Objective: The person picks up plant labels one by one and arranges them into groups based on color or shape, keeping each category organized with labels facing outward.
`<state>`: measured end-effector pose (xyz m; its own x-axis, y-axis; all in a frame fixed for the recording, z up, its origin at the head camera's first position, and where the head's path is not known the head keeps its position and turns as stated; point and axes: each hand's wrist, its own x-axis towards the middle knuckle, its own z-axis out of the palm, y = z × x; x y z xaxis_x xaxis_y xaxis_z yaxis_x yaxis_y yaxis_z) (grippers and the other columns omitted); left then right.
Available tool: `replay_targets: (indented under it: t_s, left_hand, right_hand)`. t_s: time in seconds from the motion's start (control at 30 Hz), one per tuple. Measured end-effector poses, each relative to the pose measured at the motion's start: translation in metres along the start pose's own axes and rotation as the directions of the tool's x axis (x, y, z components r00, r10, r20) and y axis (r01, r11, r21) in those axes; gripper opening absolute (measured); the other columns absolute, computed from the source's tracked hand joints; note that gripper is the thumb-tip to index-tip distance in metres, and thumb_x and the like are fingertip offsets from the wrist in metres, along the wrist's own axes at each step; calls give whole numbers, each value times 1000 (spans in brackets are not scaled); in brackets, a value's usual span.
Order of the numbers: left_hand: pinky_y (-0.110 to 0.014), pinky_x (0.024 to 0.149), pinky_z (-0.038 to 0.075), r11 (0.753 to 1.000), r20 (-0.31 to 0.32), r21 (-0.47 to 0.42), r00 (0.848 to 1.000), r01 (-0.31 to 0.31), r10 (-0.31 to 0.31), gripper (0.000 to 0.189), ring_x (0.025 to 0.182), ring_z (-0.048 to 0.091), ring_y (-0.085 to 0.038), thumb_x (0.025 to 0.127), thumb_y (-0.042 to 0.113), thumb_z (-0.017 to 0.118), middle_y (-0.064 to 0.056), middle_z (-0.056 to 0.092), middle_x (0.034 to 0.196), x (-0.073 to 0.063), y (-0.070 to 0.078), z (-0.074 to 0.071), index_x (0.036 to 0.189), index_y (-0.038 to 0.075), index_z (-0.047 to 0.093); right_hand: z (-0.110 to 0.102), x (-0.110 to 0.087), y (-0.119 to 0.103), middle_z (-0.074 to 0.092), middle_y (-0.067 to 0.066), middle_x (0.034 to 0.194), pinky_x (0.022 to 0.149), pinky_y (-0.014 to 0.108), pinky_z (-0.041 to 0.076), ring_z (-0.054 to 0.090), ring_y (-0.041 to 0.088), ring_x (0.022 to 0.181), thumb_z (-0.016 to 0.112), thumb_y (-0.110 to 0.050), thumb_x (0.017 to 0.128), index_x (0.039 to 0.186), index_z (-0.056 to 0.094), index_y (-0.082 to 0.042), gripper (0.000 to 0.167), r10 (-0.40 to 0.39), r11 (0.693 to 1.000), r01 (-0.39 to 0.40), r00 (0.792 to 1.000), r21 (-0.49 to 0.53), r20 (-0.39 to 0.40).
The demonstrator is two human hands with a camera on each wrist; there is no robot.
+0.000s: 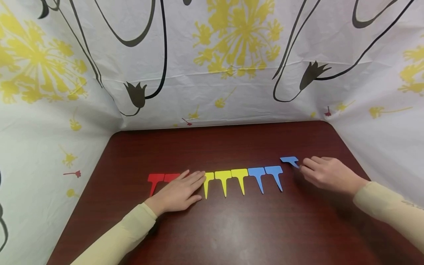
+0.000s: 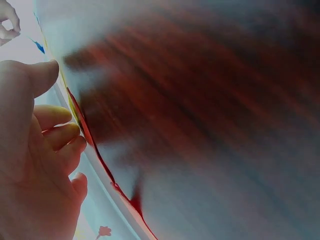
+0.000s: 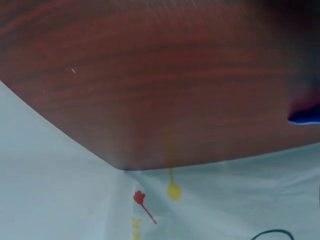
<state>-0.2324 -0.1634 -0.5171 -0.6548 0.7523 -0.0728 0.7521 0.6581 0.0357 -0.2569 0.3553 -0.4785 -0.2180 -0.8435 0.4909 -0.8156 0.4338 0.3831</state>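
Observation:
T-shaped plant labels lie in a row across the table in the head view. Two red labels (image 1: 155, 178) show at the left, then three yellow labels (image 1: 223, 175), then two blue labels (image 1: 274, 170). My left hand (image 1: 179, 193) rests with extended fingers over the row where red meets yellow, hiding whatever lies beneath. Off the row's right end, my right hand (image 1: 326, 175) pinches another blue label (image 1: 289, 159) by its pointed stem, its wide head facing left. Part of that blue label (image 3: 306, 118) appears at the right wrist view's edge.
The dark red-brown wooden table (image 1: 232, 228) has rounded far corners. A white curtain (image 1: 205, 92) with yellow and black plant prints hangs along its back and both sides.

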Motion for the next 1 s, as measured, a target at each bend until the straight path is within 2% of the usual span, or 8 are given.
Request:
replay_targets:
  t_s: [0.27, 0.63, 1.0]
  left_hand:
    - [-47, 122, 12, 1000, -7, -7, 1000, 2, -2, 72, 151, 23, -19, 102, 52, 50, -4, 25, 165, -1, 1, 1, 160, 12, 30]
    - [-48, 122, 12, 1000, -27, -8, 1000, -5, 5, 71, 150, 25, -21, 102, 50, 51, -5, 26, 165, 0, 2, 0, 159, 11, 32]
    - [-48, 122, 13, 1000, -24, 12, 1000, -10, 11, 72, 150, 25, -20, 102, 51, 51, -5, 27, 164, 1, 2, -1, 159, 11, 32]
  right_hand:
    - [4, -14, -17, 55, 9, 78, 41, 33, 36, 45, 23, 59, 44, -10, 96, 87, 66, 0, 26, -57, 998, 57, 998, 6, 8]
    - [4, -26, -30, 62, 13, 92, 48, 37, 42, 53, 25, 68, 39, -13, 103, 97, 69, -1, 32, -109, 994, 108, 988, 17, 107]
    - [5, -35, -35, 64, 17, 100, 53, 42, 47, 56, 29, 76, 33, 1, 103, 106, 70, -2, 37, -163, 987, 160, 977, 30, 135]
